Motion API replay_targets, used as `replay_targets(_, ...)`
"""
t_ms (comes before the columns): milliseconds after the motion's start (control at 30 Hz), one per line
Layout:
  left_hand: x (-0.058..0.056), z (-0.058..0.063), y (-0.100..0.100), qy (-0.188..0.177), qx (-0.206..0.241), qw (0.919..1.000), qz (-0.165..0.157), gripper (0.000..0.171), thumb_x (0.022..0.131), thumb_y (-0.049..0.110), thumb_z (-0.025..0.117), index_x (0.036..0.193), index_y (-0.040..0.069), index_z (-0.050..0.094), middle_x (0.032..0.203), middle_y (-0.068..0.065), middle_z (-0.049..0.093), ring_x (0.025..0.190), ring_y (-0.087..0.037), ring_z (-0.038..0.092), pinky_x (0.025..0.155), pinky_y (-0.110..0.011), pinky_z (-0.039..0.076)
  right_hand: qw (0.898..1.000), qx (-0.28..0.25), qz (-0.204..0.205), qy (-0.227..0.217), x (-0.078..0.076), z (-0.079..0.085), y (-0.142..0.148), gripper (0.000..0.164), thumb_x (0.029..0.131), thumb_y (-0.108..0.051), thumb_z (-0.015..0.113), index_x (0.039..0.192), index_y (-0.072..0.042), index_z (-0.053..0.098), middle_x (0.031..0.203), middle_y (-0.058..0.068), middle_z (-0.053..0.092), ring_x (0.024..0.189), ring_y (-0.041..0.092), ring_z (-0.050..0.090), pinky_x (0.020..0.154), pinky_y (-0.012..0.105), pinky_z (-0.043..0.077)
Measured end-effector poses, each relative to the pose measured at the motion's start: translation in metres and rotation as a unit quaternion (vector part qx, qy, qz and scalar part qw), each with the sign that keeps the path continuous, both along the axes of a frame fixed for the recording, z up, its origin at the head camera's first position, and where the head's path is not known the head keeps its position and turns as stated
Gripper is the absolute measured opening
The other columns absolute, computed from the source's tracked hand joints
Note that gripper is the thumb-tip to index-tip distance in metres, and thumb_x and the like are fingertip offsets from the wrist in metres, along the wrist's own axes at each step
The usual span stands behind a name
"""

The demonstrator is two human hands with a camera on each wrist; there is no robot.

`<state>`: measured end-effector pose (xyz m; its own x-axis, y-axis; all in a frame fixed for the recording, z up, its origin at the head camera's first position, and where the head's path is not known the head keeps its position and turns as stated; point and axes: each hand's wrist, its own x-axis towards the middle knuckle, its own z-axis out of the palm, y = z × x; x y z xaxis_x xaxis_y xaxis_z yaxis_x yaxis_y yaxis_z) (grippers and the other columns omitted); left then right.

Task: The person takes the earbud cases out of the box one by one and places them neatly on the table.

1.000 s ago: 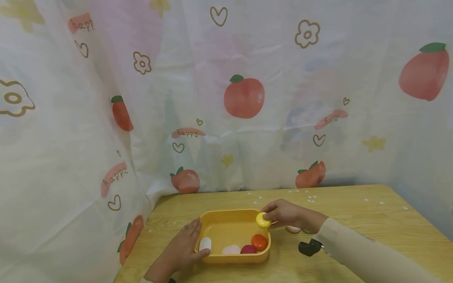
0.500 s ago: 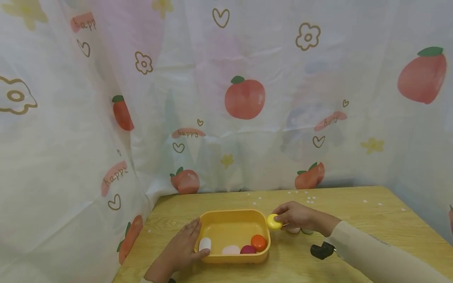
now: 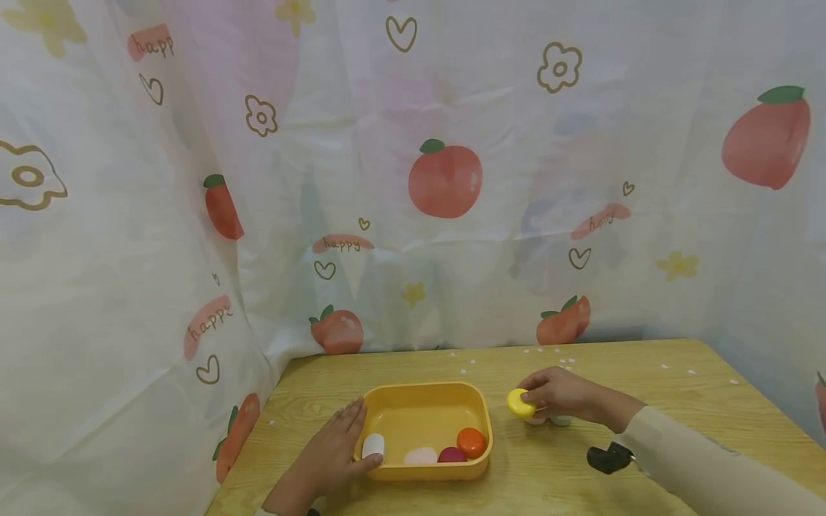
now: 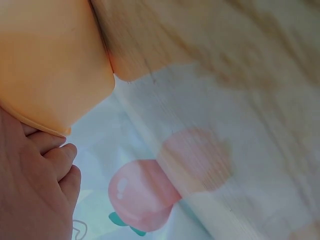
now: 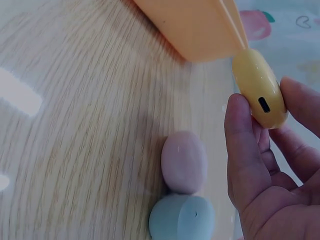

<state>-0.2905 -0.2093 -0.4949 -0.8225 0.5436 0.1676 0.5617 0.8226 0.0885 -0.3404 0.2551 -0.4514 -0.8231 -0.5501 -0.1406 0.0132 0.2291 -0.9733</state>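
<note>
In the head view my left hand (image 3: 328,446) rests on the left side of a yellow tray (image 3: 426,471), its fingers extended along the rim. The left wrist view has its fingers (image 4: 61,161) against the rim's outside. My right hand (image 3: 563,394) pinches a rounded yellow earbud case (image 3: 520,403) between thumb and fingers, to the right of the tray. A small dark slot shows on the case in the right wrist view. Below it on the table lie a pink rounded case (image 5: 184,162) and a pale blue-green one (image 5: 182,217), both partly hidden in the head view.
Inside the tray lie a white case (image 3: 373,446), a pale pink one (image 3: 421,456), a dark magenta one (image 3: 452,455) and an orange one (image 3: 472,443). Several small white bits (image 3: 529,351) dot the back of the wooden table (image 3: 400,365). A printed curtain (image 3: 445,287) hangs behind.
My right hand has moved right with the yellow earbud case, from over the tray's right rim to above the table. The left hand and tray have stayed in place.
</note>
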Motion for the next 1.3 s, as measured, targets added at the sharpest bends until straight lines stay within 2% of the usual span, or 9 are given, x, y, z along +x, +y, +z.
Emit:
replay_targets(333, 0.002, 0.001, 0.001, -0.003, 0.002, 1.0, 0.001, 0.094, 0.093, 0.07, 0.039, 0.152, -0.003, 0.026, 0.159, -0.016, 0.019, 0.145, -0.028, 0.019, 0.114, -0.047, 0.021, 0.999, 0.018, -0.038, 0.013, 0.0, -0.01, 0.024, 0.038, 0.095, -0.008, 0.062, 0.122, 0.018, 0.053, 0.106, 0.014, 0.062, 0.091, 0.023, 0.063, 0.084, 0.046, 0.054)
replay_targets(533, 0.001, 0.002, 0.001, -0.004, 0.001, 1.0, 0.003, 0.094, 0.093, 0.07, 0.037, 0.152, -0.003, 0.025, 0.159, -0.015, 0.018, 0.145, -0.027, 0.019, 0.114, -0.047, 0.021, 0.999, 0.012, -0.045, 0.012, -0.002, -0.014, 0.041, 0.038, 0.096, -0.008, 0.061, 0.122, 0.019, 0.052, 0.106, 0.014, 0.062, 0.092, 0.024, 0.064, 0.085, 0.046, 0.054)
replay_targets(833, 0.001, 0.002, 0.001, -0.006, 0.002, 1.0, 0.004, 0.094, 0.093, 0.069, 0.039, 0.152, -0.003, 0.025, 0.159, -0.016, 0.018, 0.145, -0.027, 0.018, 0.114, -0.047, 0.021, 0.996, 0.047, -0.074, 0.01, -0.002, -0.016, 0.064, 0.043, 0.096, -0.008, 0.061, 0.124, 0.021, 0.047, 0.106, 0.014, 0.06, 0.092, 0.022, 0.062, 0.084, 0.046, 0.054)
replay_targets(1300, 0.001, 0.002, 0.0, 0.007, 0.005, 0.9999, -0.006, 0.093, 0.094, 0.067, 0.041, 0.151, -0.005, 0.027, 0.158, -0.017, 0.02, 0.145, -0.028, 0.02, 0.114, -0.047, 0.022, 0.995, 0.051, -0.08, 0.009, -0.002, -0.023, 0.086, 0.044, 0.095, -0.008, 0.061, 0.125, 0.022, 0.048, 0.105, 0.013, 0.062, 0.095, 0.024, 0.062, 0.084, 0.045, 0.054)
